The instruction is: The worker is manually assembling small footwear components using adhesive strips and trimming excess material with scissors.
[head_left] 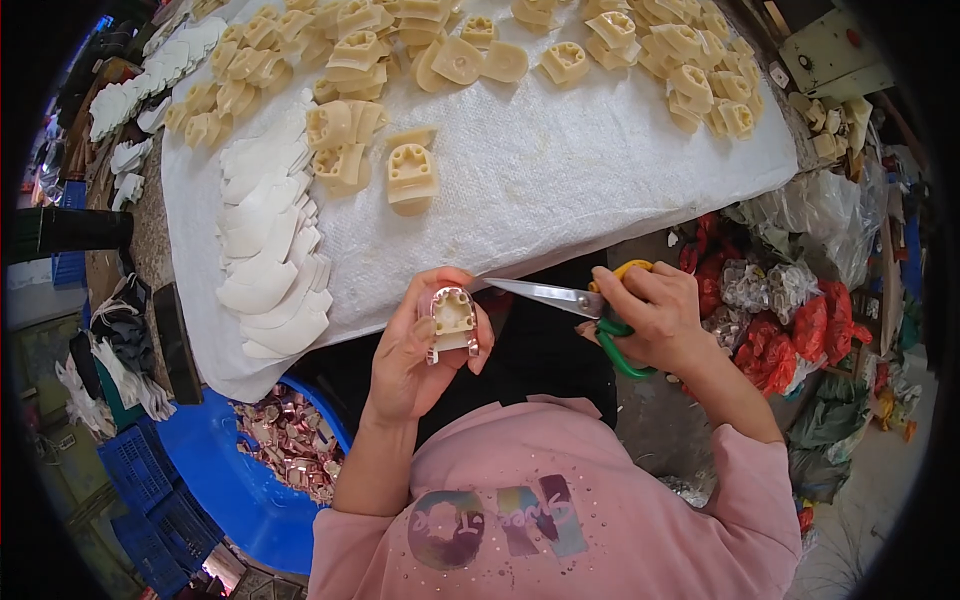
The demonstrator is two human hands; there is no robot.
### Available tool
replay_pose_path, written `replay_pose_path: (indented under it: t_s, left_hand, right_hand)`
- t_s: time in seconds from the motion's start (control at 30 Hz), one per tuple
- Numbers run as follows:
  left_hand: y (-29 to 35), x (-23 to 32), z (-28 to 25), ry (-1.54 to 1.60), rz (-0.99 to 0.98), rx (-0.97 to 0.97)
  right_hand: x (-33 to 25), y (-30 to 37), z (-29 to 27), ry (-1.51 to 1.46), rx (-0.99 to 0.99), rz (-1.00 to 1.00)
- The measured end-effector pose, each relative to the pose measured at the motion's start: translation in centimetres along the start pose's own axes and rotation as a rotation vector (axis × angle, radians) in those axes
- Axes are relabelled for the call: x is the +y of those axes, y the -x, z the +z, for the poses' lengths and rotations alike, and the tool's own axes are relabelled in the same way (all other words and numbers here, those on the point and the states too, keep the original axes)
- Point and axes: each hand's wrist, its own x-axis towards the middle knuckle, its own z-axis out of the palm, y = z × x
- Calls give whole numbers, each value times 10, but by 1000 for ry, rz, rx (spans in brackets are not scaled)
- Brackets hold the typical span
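Note:
My left hand (398, 362) grips a small molded piece (454, 318) between thumb and fingers. It is cream inside, with a shiny pinkish metallic rim and two legs pointing toward me. In my right hand (662, 312) is a pair of scissors (555, 296), one handle loop yellow and the other green. Their silver blades point left, the tips close to the fingertips of my left hand. Both hands are held just off the near edge of the table, above my lap.
White woven cloth (540, 165) covers the table. Several cream molded pieces (412, 178) lie on it, more heaped along the back. Overlapping white flat pieces (265, 250) line its left side. A blue basin (215, 470) of pinkish metallic pieces (290, 445) stands lower left; red plastic bags (770, 350) lie right.

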Motion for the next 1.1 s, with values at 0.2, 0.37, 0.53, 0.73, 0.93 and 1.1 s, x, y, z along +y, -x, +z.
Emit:
replay_pose_path:
  t_s: [0.2, 0.37, 0.53, 0.73, 0.93, 1.1]
  left_hand:
    - [-4, 2, 2, -29, 3, 27]
    - [-6, 3, 5, -50, 18, 68]
    - [-15, -5, 15, -286, 98, 332]
    - [-13, -12, 9, -457, 178, 327]
    - [-13, -8, 15, -359, 120, 399]
    - [-21, -7, 22, -199, 157, 455]
  right_hand:
    - [18, 23, -3, -60, 36, 146]
    - [74, 52, -9, -199, 611, 573]
    - [197, 61, -66, -95, 831, 905]
    - [340, 75, -113, 210, 606, 1073]
    - [425, 63, -113, 454, 320, 1145]
    - [453, 66, -89, 210, 292, 974]
